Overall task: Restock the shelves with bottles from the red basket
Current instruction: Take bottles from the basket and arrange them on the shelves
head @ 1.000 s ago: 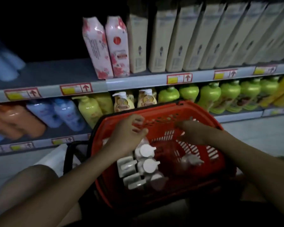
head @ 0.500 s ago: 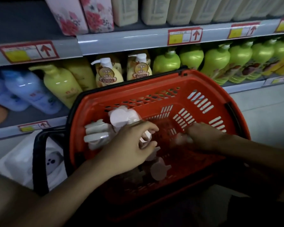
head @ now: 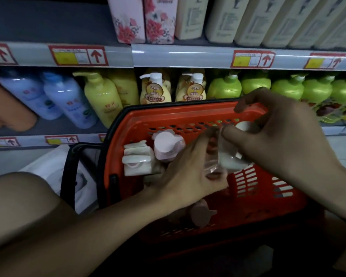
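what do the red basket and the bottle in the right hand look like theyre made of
Red basket: looks like moulded plastic, matt to slightly glossy; the signs are its uniform colour and the slots pierced through its walls.

Bottle in the right hand: apparently clear glossy plastic with pale contents showing through, though motion blur leaves glass possible.

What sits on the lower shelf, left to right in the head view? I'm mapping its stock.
Orange bottle → lavender-blue bottles → yellow pump bottles → cream pump bottles with brown labels → green bottles.

Both hands over red basket [head: 168, 116], right hand [head: 284, 140] gripping clear bottle [head: 228, 156], left hand [head: 188, 172] touching it
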The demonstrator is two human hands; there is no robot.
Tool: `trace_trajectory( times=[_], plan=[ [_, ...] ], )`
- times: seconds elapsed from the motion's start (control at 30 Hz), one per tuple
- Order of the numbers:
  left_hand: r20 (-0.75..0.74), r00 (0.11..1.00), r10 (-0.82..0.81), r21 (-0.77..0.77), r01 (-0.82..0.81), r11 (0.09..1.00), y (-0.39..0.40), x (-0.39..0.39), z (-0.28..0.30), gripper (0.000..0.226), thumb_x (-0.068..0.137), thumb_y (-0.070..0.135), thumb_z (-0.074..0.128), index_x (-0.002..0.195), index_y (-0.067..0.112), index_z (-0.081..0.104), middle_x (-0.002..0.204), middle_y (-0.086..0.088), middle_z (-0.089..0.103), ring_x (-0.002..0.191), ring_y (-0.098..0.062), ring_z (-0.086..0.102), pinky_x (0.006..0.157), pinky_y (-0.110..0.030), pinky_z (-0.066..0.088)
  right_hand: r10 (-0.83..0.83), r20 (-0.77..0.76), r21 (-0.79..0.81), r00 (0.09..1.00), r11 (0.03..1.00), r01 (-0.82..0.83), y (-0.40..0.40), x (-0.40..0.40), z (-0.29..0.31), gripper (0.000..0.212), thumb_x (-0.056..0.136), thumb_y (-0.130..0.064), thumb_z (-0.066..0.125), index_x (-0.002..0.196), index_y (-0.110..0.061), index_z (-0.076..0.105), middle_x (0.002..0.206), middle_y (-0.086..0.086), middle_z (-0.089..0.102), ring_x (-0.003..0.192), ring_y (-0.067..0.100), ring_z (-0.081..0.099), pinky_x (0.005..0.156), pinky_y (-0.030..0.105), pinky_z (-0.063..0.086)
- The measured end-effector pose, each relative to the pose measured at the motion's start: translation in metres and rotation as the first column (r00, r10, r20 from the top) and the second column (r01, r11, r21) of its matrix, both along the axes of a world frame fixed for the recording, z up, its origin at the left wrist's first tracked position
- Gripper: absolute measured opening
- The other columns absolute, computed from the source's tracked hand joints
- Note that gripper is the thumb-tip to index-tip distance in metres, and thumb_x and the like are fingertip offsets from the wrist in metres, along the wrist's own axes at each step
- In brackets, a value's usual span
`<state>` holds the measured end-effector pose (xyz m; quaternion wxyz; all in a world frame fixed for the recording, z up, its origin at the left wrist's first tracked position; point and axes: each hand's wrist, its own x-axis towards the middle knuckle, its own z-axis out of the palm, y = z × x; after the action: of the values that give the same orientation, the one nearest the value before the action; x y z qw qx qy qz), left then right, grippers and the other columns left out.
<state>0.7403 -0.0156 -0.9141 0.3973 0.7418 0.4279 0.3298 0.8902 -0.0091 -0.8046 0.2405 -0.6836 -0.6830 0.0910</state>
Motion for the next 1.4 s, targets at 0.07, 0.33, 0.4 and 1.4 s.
trace_trajectory(
  times=[0.07, 0.33, 0.4, 1.4],
  plan=[
    [0.095, 0.994, 0.047, 0.008, -0.048, 0.999, 0.001, -0.004, 0.008, 0.079, 0.068, 0.022, 0.083, 0.135, 0.026, 0.042, 0.115, 0.013, 0.064, 0.098, 0.002, 0.063, 0.077, -0.019, 0.05, 0.006, -0.046, 0.0, 0.999, 1.0, -0.006, -0.001, -0.002, 0.007, 0.038, 0.065, -0.054, 0.063, 0.091, -0.027, 0.062, 0.048, -0.005, 0.063, 0.051, 0.014, 0.063, 0.059, 0.038, 0.054],
    [0.085, 0.996, 0.019, -0.044, -0.016, 0.999, 0.01, -0.018, 0.015, 0.087, 0.066, 0.033, 0.089, 0.137, 0.034, 0.038, 0.129, 0.013, 0.058, 0.117, -0.005, 0.06, 0.089, -0.038, 0.054, 0.038, -0.186, -0.014, 0.982, 0.999, -0.042, -0.003, -0.018, 0.003, 0.037, 0.071, -0.055, 0.064, 0.094, -0.026, 0.058, 0.048, 0.002, 0.065, 0.04, 0.017, 0.059, 0.044, 0.037, 0.049],
    [0.157, 0.986, 0.053, -0.097, -0.038, 0.995, 0.018, -0.023, 0.017, 0.088, 0.062, 0.028, 0.091, 0.135, 0.029, 0.043, 0.124, 0.012, 0.062, 0.113, -0.006, 0.063, 0.087, -0.041, 0.057, 0.028, -0.286, 0.004, 0.958, 1.0, -0.028, 0.001, -0.018, 0.003, 0.038, 0.081, -0.061, 0.065, 0.101, -0.03, 0.059, 0.055, 0.007, 0.069, 0.047, 0.023, 0.065, 0.047, 0.042, 0.051],
    [0.164, 0.946, 0.281, -0.023, -0.281, 0.96, 0.003, -0.231, 0.266, 0.045, 0.082, 0.009, 0.079, 0.118, 0.032, 0.064, 0.111, 0.013, 0.076, 0.098, -0.009, 0.074, 0.086, -0.032, 0.061, 0.34, -0.867, 0.184, 0.364, 0.898, -0.4, 0.014, -0.188, 0.13, 0.059, 0.061, -0.022, 0.082, 0.115, -0.013, 0.06, 0.107, 0.004, 0.076, 0.097, 0.017, 0.074, 0.079, 0.03, 0.062]
  ],
)
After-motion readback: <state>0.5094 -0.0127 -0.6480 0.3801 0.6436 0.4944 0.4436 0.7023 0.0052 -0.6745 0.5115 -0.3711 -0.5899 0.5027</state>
